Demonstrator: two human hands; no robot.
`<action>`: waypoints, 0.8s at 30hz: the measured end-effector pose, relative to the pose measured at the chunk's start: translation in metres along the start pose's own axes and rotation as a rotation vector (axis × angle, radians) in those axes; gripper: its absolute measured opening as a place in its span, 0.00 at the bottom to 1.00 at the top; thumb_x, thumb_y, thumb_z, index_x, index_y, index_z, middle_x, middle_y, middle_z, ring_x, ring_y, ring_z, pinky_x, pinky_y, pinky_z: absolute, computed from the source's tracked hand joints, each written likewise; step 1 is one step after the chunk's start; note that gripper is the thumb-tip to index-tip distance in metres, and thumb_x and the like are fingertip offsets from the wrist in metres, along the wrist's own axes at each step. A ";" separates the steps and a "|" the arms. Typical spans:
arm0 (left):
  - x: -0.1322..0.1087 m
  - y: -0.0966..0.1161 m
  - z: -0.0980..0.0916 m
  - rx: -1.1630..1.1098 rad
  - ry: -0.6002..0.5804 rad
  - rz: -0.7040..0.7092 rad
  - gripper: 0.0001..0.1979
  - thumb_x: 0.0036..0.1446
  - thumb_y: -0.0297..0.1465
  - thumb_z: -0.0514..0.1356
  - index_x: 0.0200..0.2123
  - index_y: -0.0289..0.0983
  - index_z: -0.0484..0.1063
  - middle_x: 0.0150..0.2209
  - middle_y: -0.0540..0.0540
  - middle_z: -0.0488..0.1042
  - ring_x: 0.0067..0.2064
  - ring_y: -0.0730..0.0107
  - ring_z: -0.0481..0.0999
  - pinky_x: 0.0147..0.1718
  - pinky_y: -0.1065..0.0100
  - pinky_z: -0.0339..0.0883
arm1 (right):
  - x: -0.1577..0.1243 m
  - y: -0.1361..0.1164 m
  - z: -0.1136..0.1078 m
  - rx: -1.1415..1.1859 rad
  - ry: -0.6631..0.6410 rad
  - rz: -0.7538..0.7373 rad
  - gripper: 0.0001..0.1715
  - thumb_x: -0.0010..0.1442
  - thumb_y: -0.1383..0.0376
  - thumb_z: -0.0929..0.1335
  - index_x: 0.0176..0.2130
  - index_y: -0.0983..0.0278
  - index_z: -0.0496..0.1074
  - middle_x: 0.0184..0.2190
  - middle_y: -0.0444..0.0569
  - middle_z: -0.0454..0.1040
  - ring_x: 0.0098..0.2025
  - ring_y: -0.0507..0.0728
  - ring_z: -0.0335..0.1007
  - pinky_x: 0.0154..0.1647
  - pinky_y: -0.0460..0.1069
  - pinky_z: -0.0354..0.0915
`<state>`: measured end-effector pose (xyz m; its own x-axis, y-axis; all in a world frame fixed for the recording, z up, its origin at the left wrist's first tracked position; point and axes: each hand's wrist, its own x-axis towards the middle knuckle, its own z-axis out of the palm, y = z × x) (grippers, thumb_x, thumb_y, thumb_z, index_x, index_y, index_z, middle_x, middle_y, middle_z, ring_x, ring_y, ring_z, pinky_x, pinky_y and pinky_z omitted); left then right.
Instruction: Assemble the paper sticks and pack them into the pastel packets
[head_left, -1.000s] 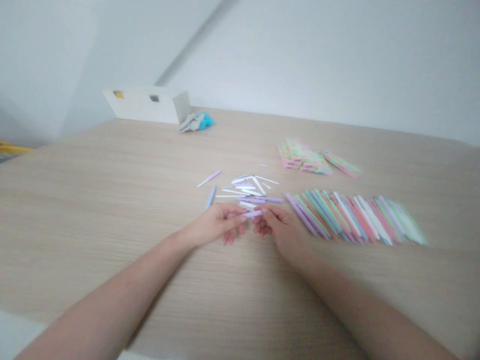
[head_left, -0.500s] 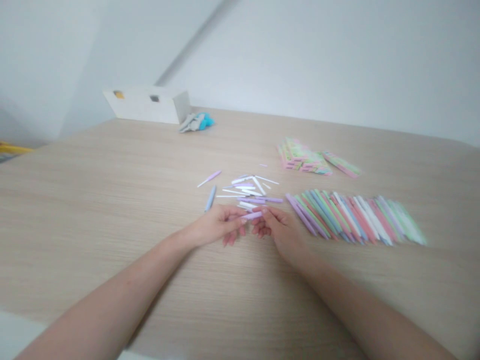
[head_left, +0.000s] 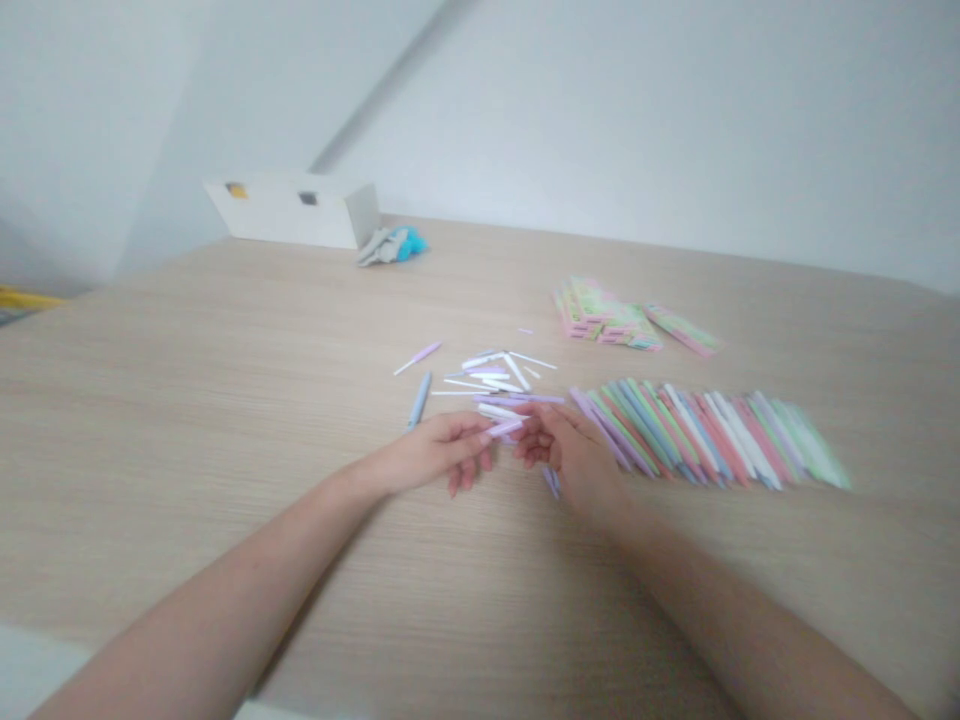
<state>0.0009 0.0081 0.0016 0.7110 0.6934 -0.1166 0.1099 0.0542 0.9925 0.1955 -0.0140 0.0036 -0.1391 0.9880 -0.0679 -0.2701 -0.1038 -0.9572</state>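
My left hand [head_left: 439,452] and my right hand [head_left: 564,448] meet over a pale wooden table [head_left: 187,400]. Both pinch a short lilac pen piece [head_left: 504,428] between their fingertips. Just beyond the hands lies a scatter of loose pen parts [head_left: 499,380]: white refills, lilac and blue barrels. Another lilac piece [head_left: 553,483] sticks out under my right hand. To the right lies a row of finished pastel pens [head_left: 705,430], laid side by side.
A stack of pink and green packets [head_left: 607,315] lies further back on the right. A white box [head_left: 296,208] stands at the far left edge, with a grey and blue cloth [head_left: 391,243] beside it. White walls rise behind.
My right hand has shifted slightly right and up, with the lilac piece still pinched between both hands. The rest has not moved.
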 end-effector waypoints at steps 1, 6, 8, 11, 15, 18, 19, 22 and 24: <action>0.000 0.001 0.000 0.000 0.008 0.000 0.16 0.59 0.43 0.54 0.37 0.33 0.66 0.30 0.47 0.70 0.23 0.78 0.69 0.18 0.77 0.64 | 0.001 -0.003 -0.002 -0.009 0.025 -0.012 0.15 0.55 0.55 0.67 0.36 0.64 0.73 0.26 0.45 0.73 0.23 0.50 0.68 0.22 0.45 0.62; 0.000 0.004 0.001 0.014 0.041 -0.012 0.16 0.59 0.42 0.54 0.36 0.33 0.67 0.28 0.47 0.70 0.25 0.77 0.69 0.18 0.77 0.64 | 0.007 -0.022 -0.015 -0.048 0.141 -0.096 0.12 0.53 0.57 0.67 0.32 0.65 0.71 0.23 0.44 0.71 0.21 0.49 0.65 0.20 0.44 0.61; 0.001 0.002 -0.001 0.005 0.051 -0.011 0.16 0.59 0.42 0.54 0.37 0.33 0.67 0.30 0.47 0.70 0.25 0.77 0.69 0.18 0.77 0.64 | 0.009 -0.028 -0.020 -0.071 0.169 -0.126 0.11 0.52 0.59 0.68 0.32 0.65 0.71 0.22 0.43 0.70 0.20 0.49 0.64 0.19 0.44 0.60; 0.002 -0.001 -0.003 0.001 0.079 -0.004 0.16 0.59 0.42 0.54 0.36 0.33 0.67 0.29 0.48 0.69 0.26 0.77 0.69 0.18 0.78 0.64 | 0.010 -0.035 -0.025 -0.155 0.219 -0.162 0.08 0.51 0.62 0.67 0.31 0.64 0.72 0.21 0.42 0.68 0.19 0.48 0.62 0.17 0.43 0.58; 0.002 -0.002 -0.006 0.015 0.155 0.008 0.16 0.58 0.42 0.55 0.37 0.34 0.68 0.28 0.49 0.68 0.26 0.76 0.68 0.18 0.77 0.63 | 0.010 -0.040 -0.027 -0.397 0.281 -0.199 0.08 0.51 0.63 0.67 0.32 0.64 0.74 0.20 0.42 0.68 0.19 0.48 0.60 0.17 0.44 0.57; 0.003 -0.001 -0.007 0.011 0.201 0.020 0.16 0.57 0.42 0.56 0.37 0.34 0.69 0.27 0.50 0.67 0.26 0.76 0.68 0.18 0.77 0.63 | 0.011 -0.040 -0.031 -0.703 0.261 -0.231 0.07 0.50 0.65 0.66 0.30 0.63 0.75 0.20 0.43 0.69 0.20 0.50 0.62 0.19 0.45 0.58; 0.003 -0.001 -0.007 0.004 0.221 0.023 0.16 0.56 0.42 0.57 0.36 0.34 0.70 0.27 0.50 0.67 0.26 0.76 0.67 0.18 0.77 0.62 | 0.012 -0.039 -0.033 -0.820 0.237 -0.253 0.07 0.50 0.66 0.66 0.30 0.62 0.75 0.20 0.44 0.71 0.21 0.51 0.63 0.21 0.46 0.59; 0.004 -0.002 -0.009 -0.036 0.318 0.027 0.16 0.54 0.41 0.59 0.35 0.33 0.70 0.28 0.49 0.67 0.26 0.77 0.67 0.18 0.77 0.61 | 0.016 -0.031 -0.041 -1.103 0.170 -0.315 0.09 0.50 0.69 0.66 0.31 0.62 0.76 0.26 0.47 0.75 0.27 0.54 0.68 0.29 0.49 0.63; 0.005 -0.002 -0.010 -0.065 0.386 0.037 0.15 0.53 0.40 0.60 0.35 0.33 0.70 0.29 0.49 0.66 0.26 0.77 0.66 0.17 0.78 0.60 | 0.018 -0.027 -0.046 -1.198 0.153 -0.326 0.10 0.51 0.70 0.65 0.33 0.63 0.76 0.30 0.49 0.76 0.30 0.55 0.69 0.32 0.50 0.63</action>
<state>-0.0027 0.0189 -0.0002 0.3986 0.9145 -0.0698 0.0354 0.0608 0.9975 0.2437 0.0119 0.0153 -0.0947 0.9595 0.2654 0.7763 0.2381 -0.5837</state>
